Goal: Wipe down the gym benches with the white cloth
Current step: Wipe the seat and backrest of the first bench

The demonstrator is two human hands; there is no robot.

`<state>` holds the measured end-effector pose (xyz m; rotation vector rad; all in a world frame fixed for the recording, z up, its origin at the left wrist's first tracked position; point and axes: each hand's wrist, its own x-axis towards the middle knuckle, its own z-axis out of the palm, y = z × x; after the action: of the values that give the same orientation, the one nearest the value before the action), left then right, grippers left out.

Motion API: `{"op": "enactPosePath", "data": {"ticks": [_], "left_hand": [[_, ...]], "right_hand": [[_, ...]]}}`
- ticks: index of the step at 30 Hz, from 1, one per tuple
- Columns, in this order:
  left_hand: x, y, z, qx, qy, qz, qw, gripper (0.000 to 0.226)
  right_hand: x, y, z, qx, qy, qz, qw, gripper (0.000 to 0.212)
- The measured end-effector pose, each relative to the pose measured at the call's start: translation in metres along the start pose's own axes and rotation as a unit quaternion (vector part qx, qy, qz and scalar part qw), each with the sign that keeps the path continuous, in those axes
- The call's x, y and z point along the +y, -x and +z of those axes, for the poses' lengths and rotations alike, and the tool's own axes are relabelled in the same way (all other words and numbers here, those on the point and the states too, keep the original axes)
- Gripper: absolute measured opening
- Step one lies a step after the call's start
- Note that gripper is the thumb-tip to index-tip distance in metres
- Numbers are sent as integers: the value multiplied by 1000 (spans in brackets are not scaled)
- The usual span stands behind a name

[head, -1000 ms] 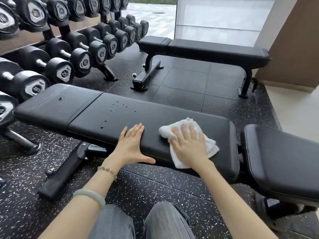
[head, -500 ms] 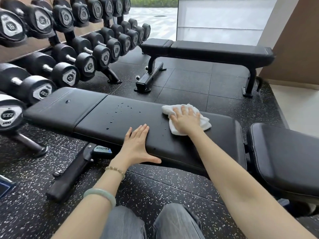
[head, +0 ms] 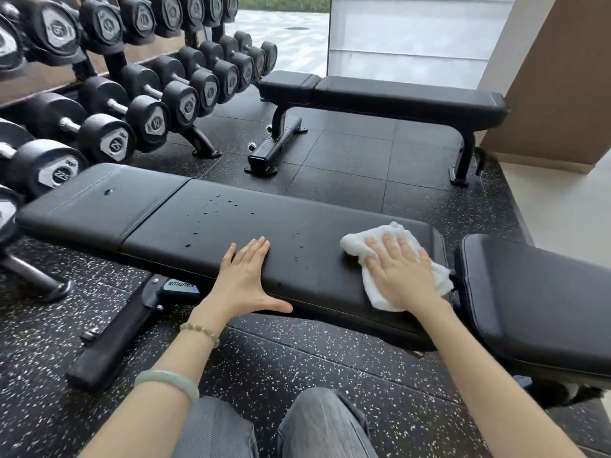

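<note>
While left hand (head: 243,279) rests flat, right hand (head: 401,276) presses white cloth (head: 357,243).

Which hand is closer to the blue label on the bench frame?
Left. The left hand rests on the bench just right of the label; the right hand presses the white cloth farther right.

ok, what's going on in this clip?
A person is wiping a black gym bench. Their right hand presses a white cloth flat against the right end of the long pad. Their left hand rests flat on the pad's near edge. Water droplets left of the cloth are not yet wiped. A second flat bench stands behind, and there are racked dumbbells to the left.
</note>
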<state>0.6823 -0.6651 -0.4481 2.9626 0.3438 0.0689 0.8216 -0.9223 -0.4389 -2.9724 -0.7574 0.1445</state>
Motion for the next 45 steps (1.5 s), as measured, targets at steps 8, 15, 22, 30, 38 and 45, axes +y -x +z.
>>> {"op": "enactPosePath", "data": {"ticks": [8, 15, 22, 30, 38, 45], "left_hand": [[0, -1, -1, 4, 6, -4, 1000, 150], [-1, 2, -1, 1, -1, -2, 1000, 151], [-1, 0, 3, 6, -10, 3, 1000, 152], [0, -2, 8, 29, 3, 0, 1000, 146], [-2, 0, 7, 27, 12, -10, 1000, 147], [-8, -1, 8, 13, 34, 8, 999, 143]], "right_hand": [[51, -77, -14, -11, -42, 90, 995, 54], [28, 17, 5, -1, -38, 57, 998, 68], [-31, 62, 10, 18, 10, -19, 1000, 81], [-115, -54, 7, -8, -2, -87, 996, 56], [-136, -111, -2, -31, -17, -41, 999, 54], [-121, 9, 12, -11, -1, -104, 994, 70]]}}
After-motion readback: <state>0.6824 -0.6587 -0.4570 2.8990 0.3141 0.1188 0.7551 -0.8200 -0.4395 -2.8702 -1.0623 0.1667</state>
